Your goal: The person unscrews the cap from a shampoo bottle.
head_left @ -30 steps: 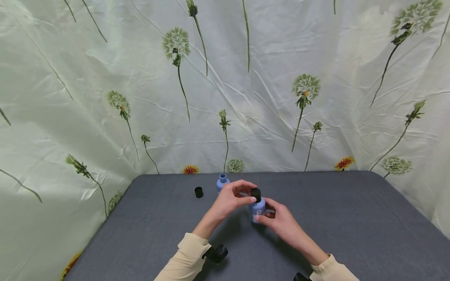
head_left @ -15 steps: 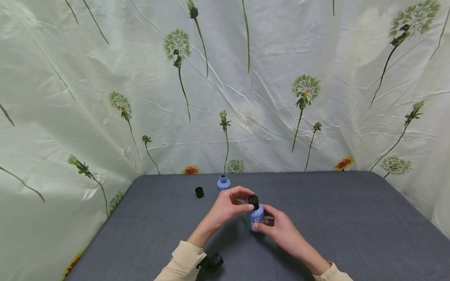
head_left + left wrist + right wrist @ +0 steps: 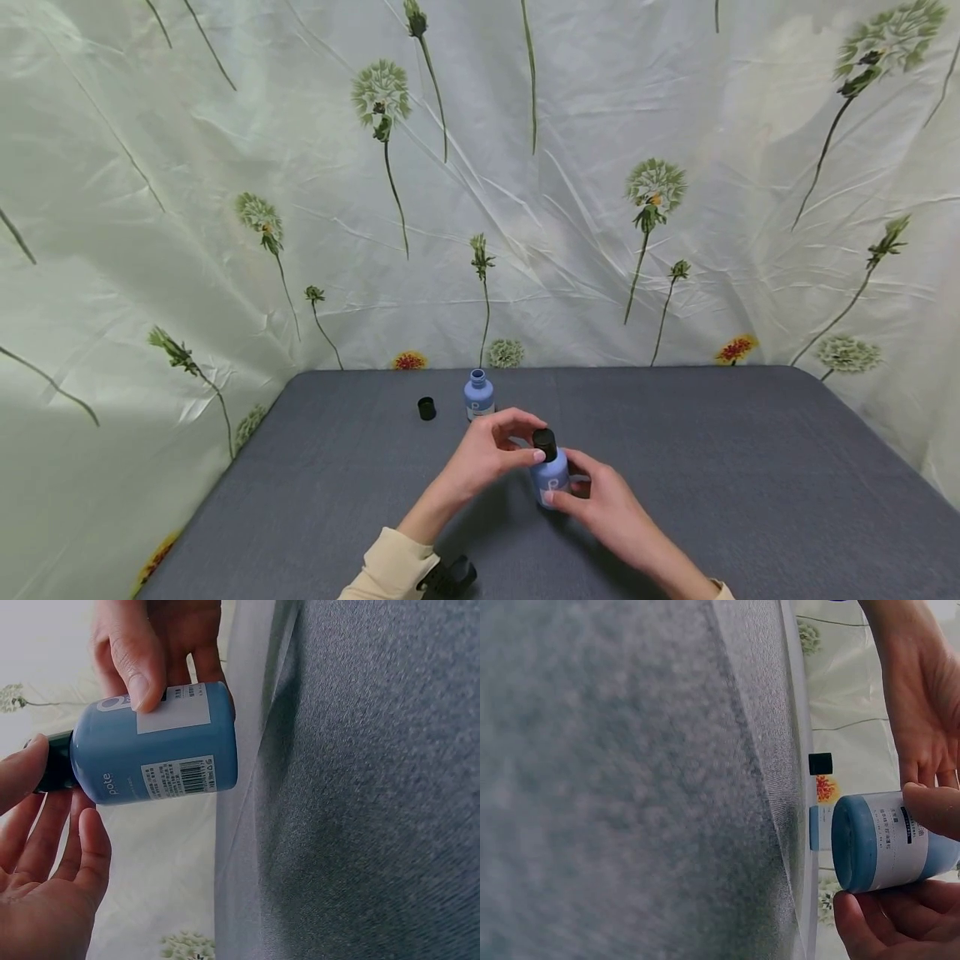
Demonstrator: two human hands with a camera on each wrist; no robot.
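Note:
A blue bottle with a white label is held up over the table between both hands. My right hand grips its body, thumb on the label side and fingers round the back. The left hand pinches the black cap at the bottle's neck between thumb and fingers. In the left wrist view the cap sits against the bottle's shoulder, and a barcode label shows on the blue bottle. Whether the cap is tight cannot be seen.
Behind the left hand stands a second blue bottle, uncapped, its neck showing. To its left a loose black cap rests on the dark grey table. A white flower-patterned cloth hangs beyond the table's far edge.
Both hands have come slightly nearer to me with the bottle, so more of the second bottle shows behind. The left hand keeps its pinch on the cap, the right its grip.

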